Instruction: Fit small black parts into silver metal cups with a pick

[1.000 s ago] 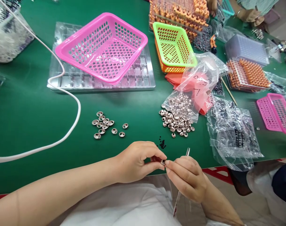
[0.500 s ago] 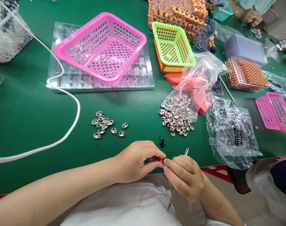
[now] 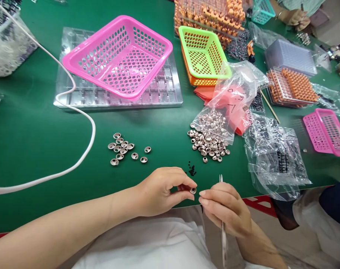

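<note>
Between thumb and forefinger, my left hand pinches a small round silver metal cap near the table's front edge. My right hand is just to its right, apart from the cap, closed around metal tweezers. The tweezer tips point away from me above the fingers, and the other end hangs below the hand. Beyond the cap lie tiny black pieces. A heap of silver caps spills from a clear plastic bag. Further left, several caps lie in a loose group.
A pink basket stands on a metal tray. Behind the heap is a green basket. A white cable curves across the left. Plastic bags and another pink basket lie right. A co-worker's hand shows far right.
My right hand has drawn back to the right from the cap, and the tweezers have swung more upright. My left hand stays in place with the cap, whose face now shows.
</note>
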The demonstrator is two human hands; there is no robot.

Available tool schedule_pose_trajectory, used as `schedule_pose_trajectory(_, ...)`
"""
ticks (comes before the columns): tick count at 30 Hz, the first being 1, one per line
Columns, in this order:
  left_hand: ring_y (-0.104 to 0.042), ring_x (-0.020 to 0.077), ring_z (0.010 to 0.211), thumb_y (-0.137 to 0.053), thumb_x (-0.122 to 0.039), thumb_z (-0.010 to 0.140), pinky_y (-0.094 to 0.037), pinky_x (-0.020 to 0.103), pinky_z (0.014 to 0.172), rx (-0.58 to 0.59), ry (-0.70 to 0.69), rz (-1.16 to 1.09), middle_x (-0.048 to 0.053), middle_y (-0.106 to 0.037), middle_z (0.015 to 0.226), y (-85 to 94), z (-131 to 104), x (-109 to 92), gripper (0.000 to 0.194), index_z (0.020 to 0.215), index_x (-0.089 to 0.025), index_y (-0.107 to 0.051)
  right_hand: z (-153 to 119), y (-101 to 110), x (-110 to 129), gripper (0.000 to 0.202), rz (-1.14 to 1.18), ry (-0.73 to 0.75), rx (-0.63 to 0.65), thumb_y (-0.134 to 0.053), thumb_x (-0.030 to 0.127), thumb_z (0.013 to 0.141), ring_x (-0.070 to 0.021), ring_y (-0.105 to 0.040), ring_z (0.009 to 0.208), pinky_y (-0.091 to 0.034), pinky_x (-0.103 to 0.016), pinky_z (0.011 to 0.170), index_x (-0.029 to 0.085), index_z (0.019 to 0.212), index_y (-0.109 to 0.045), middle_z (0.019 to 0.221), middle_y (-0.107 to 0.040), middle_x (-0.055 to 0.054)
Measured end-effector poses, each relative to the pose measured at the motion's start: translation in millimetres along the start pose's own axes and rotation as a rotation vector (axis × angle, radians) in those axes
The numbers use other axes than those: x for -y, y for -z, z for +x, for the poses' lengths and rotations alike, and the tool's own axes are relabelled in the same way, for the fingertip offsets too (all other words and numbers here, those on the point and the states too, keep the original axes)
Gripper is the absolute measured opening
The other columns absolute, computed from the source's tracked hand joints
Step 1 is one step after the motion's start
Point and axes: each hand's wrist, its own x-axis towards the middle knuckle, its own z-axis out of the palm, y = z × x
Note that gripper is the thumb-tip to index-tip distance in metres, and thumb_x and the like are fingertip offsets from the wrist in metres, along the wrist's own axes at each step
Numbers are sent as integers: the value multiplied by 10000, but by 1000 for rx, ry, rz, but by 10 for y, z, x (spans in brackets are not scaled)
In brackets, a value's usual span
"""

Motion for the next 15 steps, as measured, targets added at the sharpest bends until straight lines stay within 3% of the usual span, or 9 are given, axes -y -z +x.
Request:
schedule_pose_trajectory(4,-696,148,702,-743,-152,870,-569,229,683,14,38,-52,82,-768,787,4,3,-3,125,984,-101,-740,14,-5,2,243,107,-191,-171,-464,204,1014,-221,-668,939,-590,-396,729,147,1161,-649,1063,-683,-120)
schedule_pose_trajectory(7,-703,150,716,-728,-142,877,-578,232,691,23,82,-98,82,-772,809,5,5,4,132,1004,-116,-747,-8,-38,-41,473,150,-430,-331,-281,449,1056,-276,-628,1066,-576,-473,816,225,1089,-696,1153,-628,-123)
schedule_pose_trajectory(8,-704,150,721,-721,-136,879,-579,232,691,22,98,-105,80,-773,815,7,8,9,134,1009,-121,-749,-22,-48,-59,540,179,-499,-378,-247,524,1042,-272,-632,1040,-579,-474,815,241,1060,-707,1140,-615,-117)
schedule_pose_trajectory(11,-702,144,720,-700,-126,883,-575,226,688,11,154,-93,68,-773,832,12,21,27,137,1009,-132,-754,-70,-73,-107,641,357,-623,-453,-199,649,998,-183,-624,696,-564,-363,559,256,1045,-704,910,-576,-65)
schedule_pose_trajectory(15,-692,126,694,-704,-115,863,-559,204,670,-27,281,-13,47,-765,825,18,41,51,123,967,-138,-765,-112,-108,-150,675,573,-699,-480,-124,628,1010,-139,-617,541,-512,-288,421,243,1043,-678,795,-570,-24)
